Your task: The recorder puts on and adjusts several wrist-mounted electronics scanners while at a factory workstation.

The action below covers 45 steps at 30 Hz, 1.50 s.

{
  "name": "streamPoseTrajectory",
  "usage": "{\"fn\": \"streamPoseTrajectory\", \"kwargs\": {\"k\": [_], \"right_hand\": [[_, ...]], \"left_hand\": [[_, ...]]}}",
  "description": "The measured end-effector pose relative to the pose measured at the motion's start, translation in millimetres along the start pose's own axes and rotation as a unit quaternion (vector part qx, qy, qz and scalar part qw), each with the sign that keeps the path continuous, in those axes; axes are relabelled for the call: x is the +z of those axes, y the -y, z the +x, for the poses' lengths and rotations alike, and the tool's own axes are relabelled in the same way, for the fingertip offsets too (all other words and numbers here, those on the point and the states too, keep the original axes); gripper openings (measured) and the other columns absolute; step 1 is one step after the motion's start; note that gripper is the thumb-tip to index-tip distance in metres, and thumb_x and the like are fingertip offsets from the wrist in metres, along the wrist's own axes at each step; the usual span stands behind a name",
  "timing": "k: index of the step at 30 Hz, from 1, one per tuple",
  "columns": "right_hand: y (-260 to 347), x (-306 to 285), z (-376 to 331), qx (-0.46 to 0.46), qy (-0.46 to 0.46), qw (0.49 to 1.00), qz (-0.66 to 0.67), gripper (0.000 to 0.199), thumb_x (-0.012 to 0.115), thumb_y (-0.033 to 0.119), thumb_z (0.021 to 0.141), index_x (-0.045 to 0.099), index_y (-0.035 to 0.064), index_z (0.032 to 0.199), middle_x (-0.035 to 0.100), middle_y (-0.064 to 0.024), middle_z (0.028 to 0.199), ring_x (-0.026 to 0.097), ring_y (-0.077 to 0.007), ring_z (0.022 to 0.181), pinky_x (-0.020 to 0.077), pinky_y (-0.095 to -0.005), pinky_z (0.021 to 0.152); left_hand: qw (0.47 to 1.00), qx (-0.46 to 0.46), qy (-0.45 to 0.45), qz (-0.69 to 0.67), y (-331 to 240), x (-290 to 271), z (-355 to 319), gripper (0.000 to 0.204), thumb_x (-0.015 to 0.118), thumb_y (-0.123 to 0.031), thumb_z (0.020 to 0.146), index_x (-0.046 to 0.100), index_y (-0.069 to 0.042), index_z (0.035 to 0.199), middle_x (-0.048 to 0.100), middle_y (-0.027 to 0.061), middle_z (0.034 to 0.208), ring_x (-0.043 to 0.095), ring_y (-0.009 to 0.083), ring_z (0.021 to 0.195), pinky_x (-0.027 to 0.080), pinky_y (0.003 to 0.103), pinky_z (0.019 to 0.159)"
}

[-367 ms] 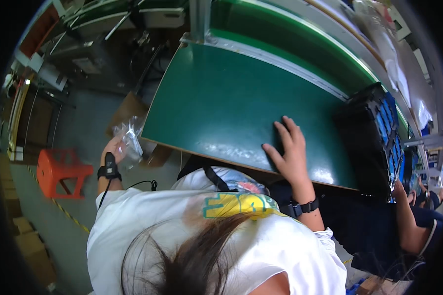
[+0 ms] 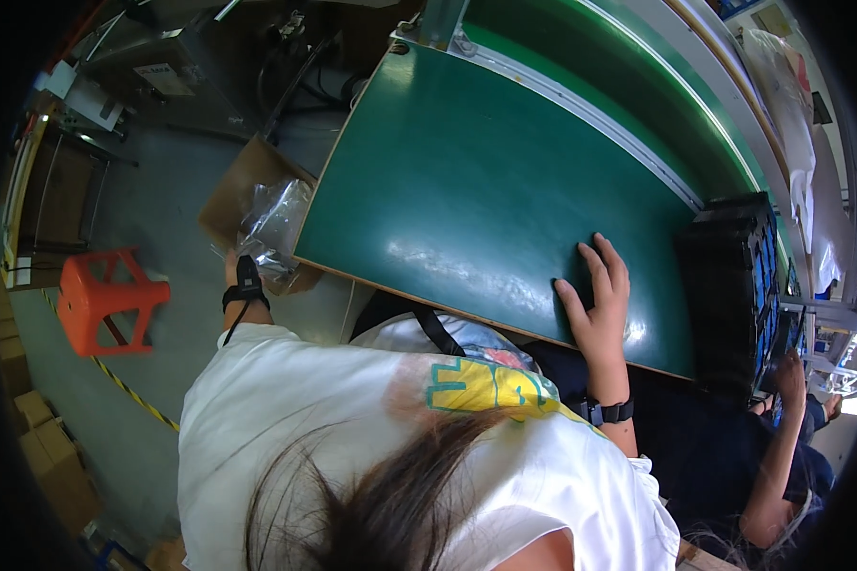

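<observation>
My right hand (image 2: pixel 602 303) lies on the green tabletop (image 2: pixel 505 181) near its front edge, fingers apart and nothing in them. Down past the left end of the tabletop, my left hand (image 2: pixel 230 267) reaches to an open cardboard box (image 2: pixel 235 190). Crumpled clear plastic film (image 2: pixel 278 221) shows at the box's opening, right against that hand. The plastic and the wristband hide my left fingers, so their grip does not show.
A stack of black trays (image 2: pixel 728 295) with blue parts stands at the tabletop's right end. An orange stool (image 2: pixel 109 295) is on the floor at left, cartons (image 2: pixel 57 466) below it. Another person's arm (image 2: pixel 776 457) is at right. A metal rail (image 2: pixel 581 119) borders the far edge.
The view has shifted, so the bench sits farther right. The clear plastic shows deeper in the box opening, and my left fingers have gone out of sight. My right hand still rests on the tabletop.
</observation>
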State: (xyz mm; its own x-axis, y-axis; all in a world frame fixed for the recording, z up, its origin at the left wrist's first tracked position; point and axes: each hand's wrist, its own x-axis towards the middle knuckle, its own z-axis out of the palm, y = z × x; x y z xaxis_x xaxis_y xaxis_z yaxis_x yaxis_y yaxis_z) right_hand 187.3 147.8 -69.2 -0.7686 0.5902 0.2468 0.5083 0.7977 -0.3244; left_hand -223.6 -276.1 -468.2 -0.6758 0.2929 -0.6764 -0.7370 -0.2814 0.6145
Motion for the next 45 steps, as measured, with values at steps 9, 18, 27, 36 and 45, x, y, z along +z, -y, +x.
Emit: {"fn": "streamPoseTrajectory", "kwargs": {"k": [9,18,27,36,45], "right_hand": [[5.2,-2.2,3.0,0.009,0.016,1.000,-0.025,0.046,0.067,0.022,0.071,0.053,0.0045,0.111,0.044,-0.0146,0.124,0.040,-0.0336,0.114,0.0310,-0.0419,0.095],[7.0,0.0,3.9,0.012,0.022,0.999,-0.044,0.047,0.067,0.021,0.070,0.053,0.0027,0.110,0.044,-0.0161,0.124,0.041,-0.0338,0.113,0.0314,-0.0414,0.094],[9.7,-2.5,6.0,0.019,0.037,0.998,-0.048,0.046,0.066,0.021,0.070,0.053,0.0022,0.110,0.043,-0.0162,0.124,0.041,-0.0337,0.114,0.0305,-0.0416,0.095],[10.7,-0.6,7.0,0.023,0.042,0.997,-0.057,0.048,0.065,0.020,0.070,0.051,0.0027,0.113,0.042,-0.0162,0.126,0.040,-0.0337,0.114,0.0295,-0.0414,0.096],[15.6,-1.7,8.9,0.004,0.039,0.998,-0.044,0.048,0.064,0.019,0.071,0.051,0.0025,0.113,0.042,-0.0161,0.126,0.040,-0.0334,0.114,0.0299,-0.0415,0.096]], "left_hand": [[0.979,0.057,-0.164,0.105,14.1,13.3,64.7,0.050,0.042,-0.053,0.081,0.056,-0.009,0.101,0.057,0.0085,0.077,0.052,0.0209,0.058,0.044,0.033,0.051],[0.963,0.021,-0.264,0.043,12.3,62.0,46.9,0.074,0.035,-0.070,0.077,0.053,-0.007,0.110,0.056,0.0117,0.089,0.049,0.0236,0.061,0.043,0.036,0.060],[0.964,-0.042,-0.260,0.040,32.4,70.7,53.8,0.071,0.028,-0.061,0.083,0.043,-0.005,0.124,0.049,0.0166,0.116,0.045,0.0291,0.105,0.031,0.041,0.094],[0.960,-0.046,-0.242,-0.129,59.0,92.7,33.9,0.060,0.030,-0.053,0.086,0.044,-0.005,0.120,0.050,0.0157,0.111,0.047,0.0283,0.099,0.035,0.044,0.090],[0.968,-0.031,-0.204,-0.144,86.3,69.0,46.7,0.037,0.036,-0.035,0.087,0.041,-0.006,0.110,0.050,0.0098,0.095,0.053,0.0249,0.087,0.046,0.039,0.074]]}}
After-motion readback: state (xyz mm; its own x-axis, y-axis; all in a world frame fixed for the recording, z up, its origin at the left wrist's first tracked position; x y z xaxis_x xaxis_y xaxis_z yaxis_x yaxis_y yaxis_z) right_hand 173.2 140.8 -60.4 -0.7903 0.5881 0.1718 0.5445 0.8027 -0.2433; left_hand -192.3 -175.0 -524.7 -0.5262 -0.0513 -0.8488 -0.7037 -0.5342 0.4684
